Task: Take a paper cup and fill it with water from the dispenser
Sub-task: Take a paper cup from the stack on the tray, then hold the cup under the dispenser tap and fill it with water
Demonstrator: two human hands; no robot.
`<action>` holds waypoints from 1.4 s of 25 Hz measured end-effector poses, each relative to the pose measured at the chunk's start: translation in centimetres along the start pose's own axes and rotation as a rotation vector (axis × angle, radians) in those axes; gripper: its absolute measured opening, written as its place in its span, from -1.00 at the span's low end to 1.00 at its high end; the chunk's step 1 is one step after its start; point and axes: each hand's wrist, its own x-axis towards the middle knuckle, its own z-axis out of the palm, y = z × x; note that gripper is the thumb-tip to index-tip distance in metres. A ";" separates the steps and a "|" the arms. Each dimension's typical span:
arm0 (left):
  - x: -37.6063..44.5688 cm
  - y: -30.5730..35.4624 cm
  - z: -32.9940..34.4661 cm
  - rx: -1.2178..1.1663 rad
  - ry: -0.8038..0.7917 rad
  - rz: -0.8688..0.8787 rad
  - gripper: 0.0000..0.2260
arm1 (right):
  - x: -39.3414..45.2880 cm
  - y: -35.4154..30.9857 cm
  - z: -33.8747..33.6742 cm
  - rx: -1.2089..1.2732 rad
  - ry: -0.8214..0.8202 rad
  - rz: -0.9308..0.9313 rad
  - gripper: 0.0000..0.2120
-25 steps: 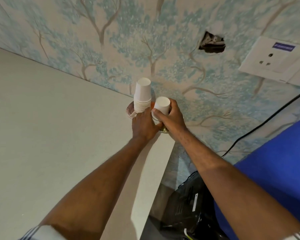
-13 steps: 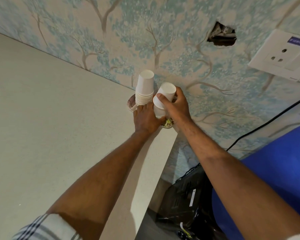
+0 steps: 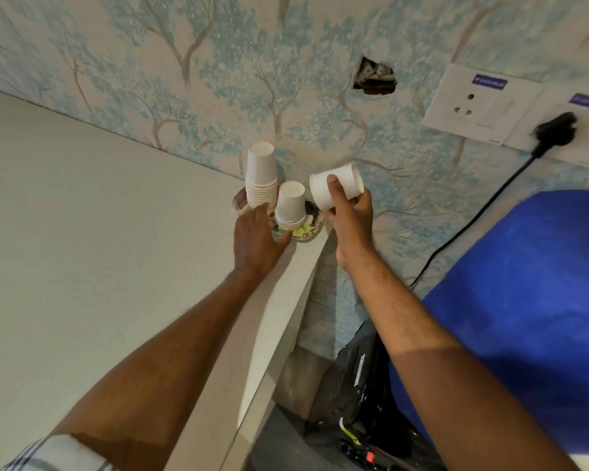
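Observation:
My right hand [image 3: 349, 217] grips a single white paper cup [image 3: 342, 185], tilted on its side in the air, just right of the counter's corner. Two stacks of upside-down white cups stand at that corner: a tall stack [image 3: 261, 180] and a short stack [image 3: 289, 206]. The short stack sits in a small glass dish [image 3: 312, 231]. My left hand [image 3: 257, 241] rests on the counter against the base of the stacks, fingers touching the dish and the short stack. The big blue bottle [image 3: 524, 300] of the water dispenser fills the right side; its taps are out of view.
A pale counter [image 3: 99, 266] runs along the left, ending at a corner by the cups. The tree-patterned wall [image 3: 218, 62] has a hole [image 3: 374, 78], a socket plate [image 3: 473, 102] and a black plug [image 3: 556, 129] with a cable. Dark objects [image 3: 357, 385] lie below on the floor.
My right hand has lifted one cup off the short stack and moved it right, tipping it sideways. My left hand has stayed at the stacks' base.

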 end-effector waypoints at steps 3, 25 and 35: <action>-3.3 1.3 -0.9 0.008 0.027 -0.006 -0.40 | -3.3 1.0 -2.5 0.085 -0.022 0.107 -0.53; -34.4 7.5 5.5 0.027 -0.294 0.109 -0.57 | -32.1 13.2 -29.3 -0.208 0.053 0.448 -0.62; -39.4 4.9 12.3 -0.001 -0.495 0.145 -0.55 | -37.5 22.8 -38.3 -0.480 0.334 0.574 -0.40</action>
